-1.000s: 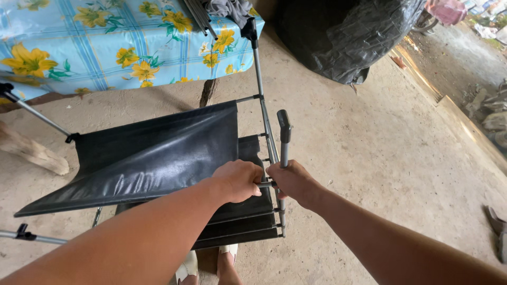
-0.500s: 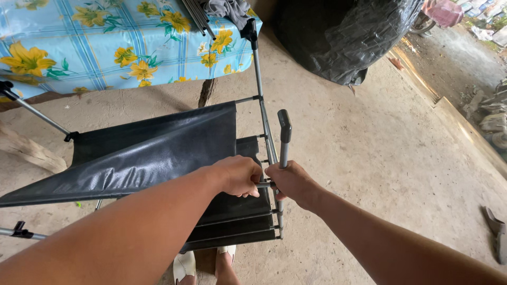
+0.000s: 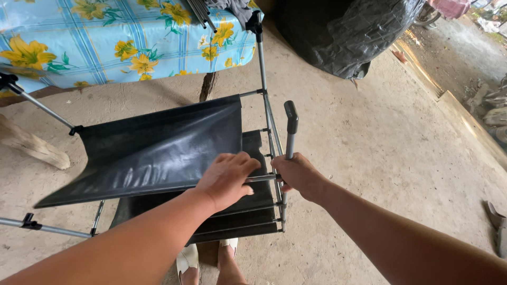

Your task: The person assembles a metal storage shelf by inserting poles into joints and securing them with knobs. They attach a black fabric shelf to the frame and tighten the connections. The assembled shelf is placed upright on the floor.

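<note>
We see soft, even daylight, bright enough to read every texture. The strongest light comes in from the upper right, where the open ground beyond the concrete floor (image 3: 369,148) looks paler and slightly washed out. Shadows are faint and diffuse; only a weak dark patch lies under the black fabric panel (image 3: 158,145). That panel carries a broad sheen with pale streaks along its folds, and the black plastic sheet (image 3: 343,31) glints in small highlights. Focus is sharp at the centre, on our left hand (image 3: 228,178) and right hand (image 3: 297,174). Towards the corners, lines bend and stretch, and our forearms look oversized and a little soft at the bottom edge.
</note>
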